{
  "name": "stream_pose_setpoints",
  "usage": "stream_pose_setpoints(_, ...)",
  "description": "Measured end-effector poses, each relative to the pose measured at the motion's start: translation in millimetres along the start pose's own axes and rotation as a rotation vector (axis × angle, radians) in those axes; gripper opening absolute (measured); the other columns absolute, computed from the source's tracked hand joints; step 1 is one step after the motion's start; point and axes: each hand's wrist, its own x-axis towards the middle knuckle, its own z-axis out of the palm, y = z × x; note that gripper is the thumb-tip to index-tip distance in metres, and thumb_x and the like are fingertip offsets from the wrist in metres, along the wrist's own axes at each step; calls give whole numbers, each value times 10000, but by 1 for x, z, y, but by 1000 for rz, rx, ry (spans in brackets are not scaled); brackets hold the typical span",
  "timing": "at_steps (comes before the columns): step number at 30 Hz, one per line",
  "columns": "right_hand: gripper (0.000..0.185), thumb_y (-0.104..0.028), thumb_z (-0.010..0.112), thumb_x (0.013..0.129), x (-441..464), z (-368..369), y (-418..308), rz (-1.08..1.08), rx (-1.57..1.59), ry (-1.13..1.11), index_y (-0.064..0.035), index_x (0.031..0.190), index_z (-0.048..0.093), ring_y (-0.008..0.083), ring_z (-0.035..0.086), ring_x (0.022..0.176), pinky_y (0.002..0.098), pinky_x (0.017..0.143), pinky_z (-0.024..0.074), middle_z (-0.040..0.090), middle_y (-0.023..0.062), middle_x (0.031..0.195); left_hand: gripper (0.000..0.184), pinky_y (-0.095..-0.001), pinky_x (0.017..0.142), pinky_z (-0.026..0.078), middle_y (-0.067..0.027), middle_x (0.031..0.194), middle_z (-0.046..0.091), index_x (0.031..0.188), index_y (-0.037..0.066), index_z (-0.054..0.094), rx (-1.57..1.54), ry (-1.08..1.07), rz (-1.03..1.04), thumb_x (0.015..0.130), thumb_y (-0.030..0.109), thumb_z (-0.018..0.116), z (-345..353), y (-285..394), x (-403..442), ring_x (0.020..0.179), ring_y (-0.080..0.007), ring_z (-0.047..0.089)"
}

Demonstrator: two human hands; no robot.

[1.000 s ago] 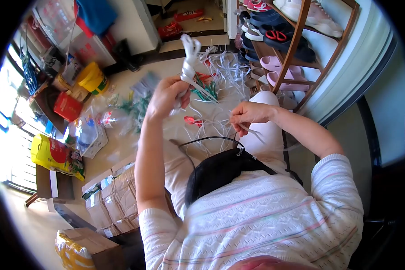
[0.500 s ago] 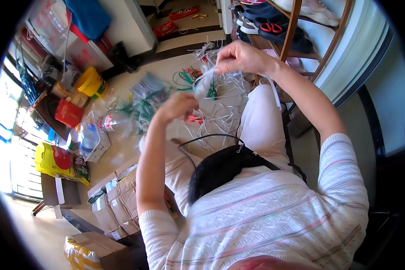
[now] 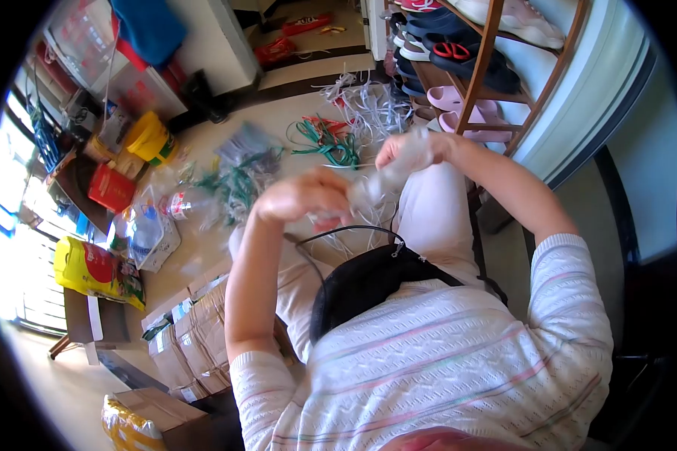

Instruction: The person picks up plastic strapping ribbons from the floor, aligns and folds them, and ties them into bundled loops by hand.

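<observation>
In the head view, my left hand is over my lap with its fingers curled, smeared by motion. My right hand is a little higher and to the right, its fingers closed. White plastic strips run between the two hands, gathered and blurred, and both hands appear to grip them. A tangle of loose white strips lies on the floor beyond my hands. Beside it is a bundle of green strips with some red ones. Further left sits a heap of green and clear strips.
A wooden shoe rack stands at the right with shoes and pink slippers. To the left are a yellow bucket, a red box, a white basket and a yellow bag. Flattened cardboard lies by my left leg.
My right hand has come down and to the right, carrying the white strips. My left hand has shifted slightly right. More of the pink slippers now shows.
</observation>
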Motion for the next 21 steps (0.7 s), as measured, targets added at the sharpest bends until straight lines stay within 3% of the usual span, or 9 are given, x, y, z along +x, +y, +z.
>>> stream_pose_setpoints(1,207,-205,689,752,2,5,-27,260,53,80,-26,699,600,30,416,517,214,454,315,526,-48,594,230,-275,410,385,-116,531,513,752,-56,582,159,-52,-96,768,151,483,8,3,5,446,-159,500)
stream_pose_setpoints(3,241,-205,731,702,9,-8,-35,190,-200,125,-24,646,582,36,417,517,226,459,315,502,-43,557,243,-270,423,399,-114,549,527,765,-39,597,474,-151,-285,773,174,479,27,9,15,470,-142,513)
stream_pose_setpoints(6,238,-197,728,704,8,-5,-77,128,-285,239,-15,676,577,42,420,532,228,486,325,490,-35,558,196,-247,397,365,-61,500,483,684,-7,575,894,265,-31,772,133,470,9,-52,21,413,-115,467)
stream_pose_setpoints(7,237,-196,729,703,6,1,-87,85,-285,257,-13,691,579,44,422,536,227,491,328,493,-33,563,197,-252,404,371,-65,527,493,685,-16,561,553,302,-362,771,140,479,5,-23,18,426,-124,477)
stream_pose_setpoints(10,219,-223,646,793,1,19,-87,-70,-349,326,-12,785,588,47,420,544,227,501,335,489,-27,585,198,-253,398,357,-80,529,474,704,-27,537,195,651,-240,787,144,483,-30,-33,6,418,-141,461)
stream_pose_setpoints(12,233,-250,574,855,6,36,-67,-203,-319,450,-20,825,594,43,404,535,224,496,331,463,-29,576,205,-261,402,349,-80,524,454,725,-31,523,-68,687,-95,803,153,476,-26,-26,3,403,-151,437)
stream_pose_setpoints(13,298,-296,462,913,0,44,-72,16,-106,365,-34,878,597,37,372,517,205,482,307,409,-42,563,209,-265,404,344,-80,521,444,735,-33,516,-196,703,-20,811,157,472,-23,-21,3,395,-155,425)
stream_pose_setpoints(16,322,-332,452,913,3,58,-53,11,236,296,-50,893,605,23,334,499,178,445,240,374,-61,554,230,-285,413,330,-64,504,410,722,-22,490,-462,608,168,834,173,440,-9,-21,8,377,-158,396)
stream_pose_setpoints(21,279,-302,513,887,-10,41,-42,95,275,97,-45,840,612,23,328,486,177,432,234,398,-63,559,281,-280,388,314,-52,475,379,738,-33,485,-654,153,439,806,218,376,-3,-28,10,354,-169,385)
